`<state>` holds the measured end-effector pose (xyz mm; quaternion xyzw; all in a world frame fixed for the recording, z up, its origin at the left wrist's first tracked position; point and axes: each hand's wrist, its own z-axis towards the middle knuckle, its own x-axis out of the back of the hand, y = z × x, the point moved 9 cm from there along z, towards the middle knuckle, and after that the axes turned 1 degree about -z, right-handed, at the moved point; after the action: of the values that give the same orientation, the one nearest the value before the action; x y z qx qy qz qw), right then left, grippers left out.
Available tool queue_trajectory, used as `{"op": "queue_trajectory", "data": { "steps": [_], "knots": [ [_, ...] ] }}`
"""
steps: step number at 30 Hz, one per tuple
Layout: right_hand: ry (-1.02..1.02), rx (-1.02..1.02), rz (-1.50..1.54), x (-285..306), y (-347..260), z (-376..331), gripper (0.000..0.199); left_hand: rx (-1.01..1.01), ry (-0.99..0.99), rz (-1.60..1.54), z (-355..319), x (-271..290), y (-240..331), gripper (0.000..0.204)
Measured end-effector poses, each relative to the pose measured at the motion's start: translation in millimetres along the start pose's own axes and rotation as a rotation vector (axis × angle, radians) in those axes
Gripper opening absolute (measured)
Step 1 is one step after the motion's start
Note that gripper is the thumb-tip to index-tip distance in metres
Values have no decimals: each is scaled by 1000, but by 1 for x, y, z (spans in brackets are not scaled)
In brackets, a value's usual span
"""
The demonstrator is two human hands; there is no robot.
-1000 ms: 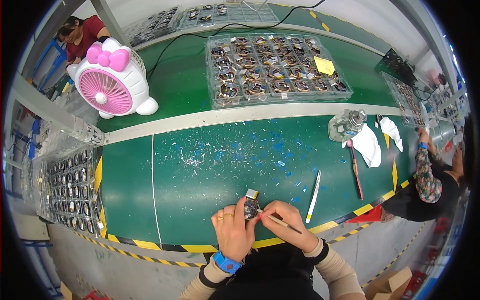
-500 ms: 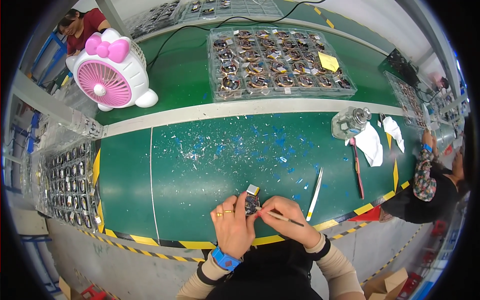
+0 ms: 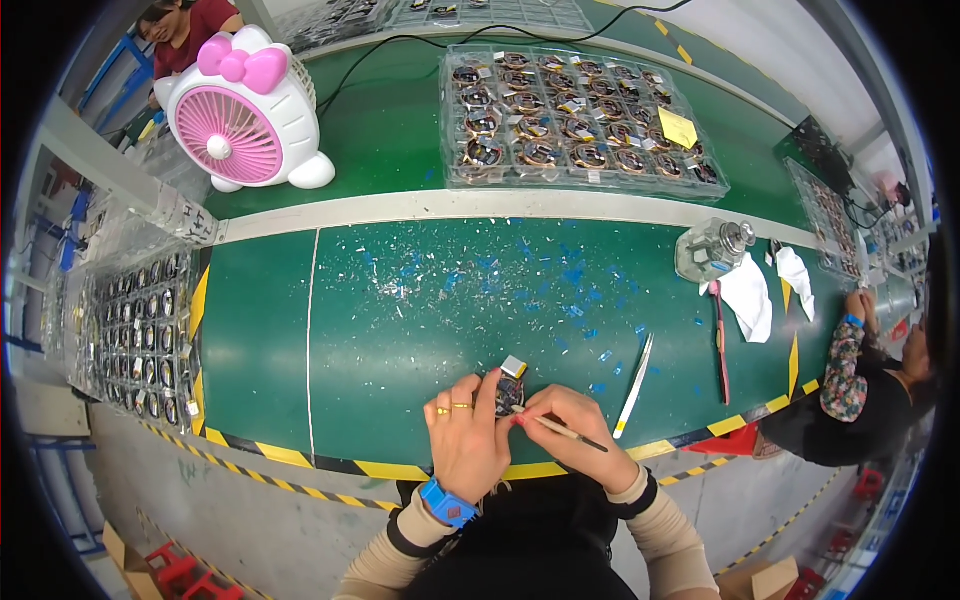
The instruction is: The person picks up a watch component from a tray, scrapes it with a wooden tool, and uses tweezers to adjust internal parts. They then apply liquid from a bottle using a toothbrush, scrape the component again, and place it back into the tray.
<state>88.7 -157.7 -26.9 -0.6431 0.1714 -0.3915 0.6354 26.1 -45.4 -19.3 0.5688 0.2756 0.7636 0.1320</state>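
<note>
My left hand is closed on the edge of a small round circuit assembly near the table's front edge. From its far side sticks a silver-white rectangular piece with a yellow strip. In my right hand is a thin stick-like tool with a pale wooden shaft and a dark rear end. Its tip meets or nearly meets the assembly, and my fingers partly hide both. Right of that hand lie white tweezers, and farther right a red-pink handled tool.
White and blue scraps litter the green table. A glass jar and white tissues stand right. Beyond the rail are a clear tray of round assemblies and a pink-white fan. Another tray sits left; a co-worker sits right.
The whole view has shifted slightly, with the far things now a little higher and to the right. Both hands keep their grips, and the tool stays at the assembly.
</note>
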Motion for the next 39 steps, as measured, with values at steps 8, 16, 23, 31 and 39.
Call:
{"op": "queue_trajectory", "data": {
  "steps": [8, 16, 23, 31, 39],
  "knots": [
    [20, -4, -15, 1, -3, 0, 10, 0, 13, -9, -1, 0, 0, 56],
    [14, 7, -28, 0, -2, 0, 9, 0, 24, -2, 0, 1, 1, 55],
    [-2, 8, -11, 0, -2, -1, 8, -1, 20, 11, -1, 0, 0, 55],
    [32, -15, -32, 0, -2, -3, 7, -14, 45, 10, -2, 1, 0, 55],
    [71, -54, 1, -1, 6, -3, 7, -33, 91, 5, -2, 3, 0, 54]
  ]
}}
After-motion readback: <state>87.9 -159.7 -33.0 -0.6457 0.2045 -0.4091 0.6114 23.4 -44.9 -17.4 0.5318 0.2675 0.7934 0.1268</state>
